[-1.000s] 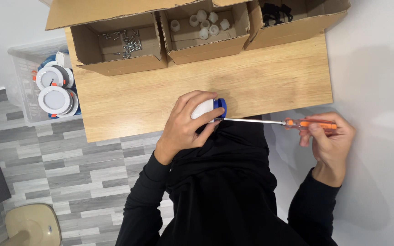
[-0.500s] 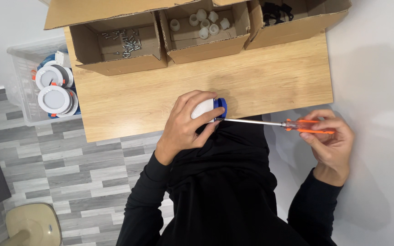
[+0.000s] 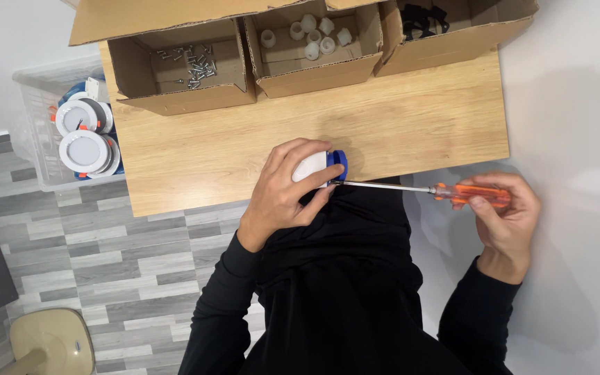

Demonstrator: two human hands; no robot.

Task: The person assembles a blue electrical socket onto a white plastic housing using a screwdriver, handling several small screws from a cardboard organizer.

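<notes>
Three cardboard boxes (image 3: 187,104) hold screws (image 3: 194,66), white caps (image 3: 312,35), black parts (image 3: 421,15); hands grip lamp (image 3: 314,167), screwdriver (image 3: 428,189).

Orange-handled screwdriver (image 3: 453,192), white-and-blue fitting (image 3: 319,167), pale wood-grain table (image 3: 411,118), brown boxes (image 3: 300,42).

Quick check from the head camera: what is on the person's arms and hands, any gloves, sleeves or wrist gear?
Both arms are in long black sleeves that reach the wrists, matching the black top. The left hand and the right hand are bare: no gloves. No watch, ring, band or cable shows on either.
</notes>
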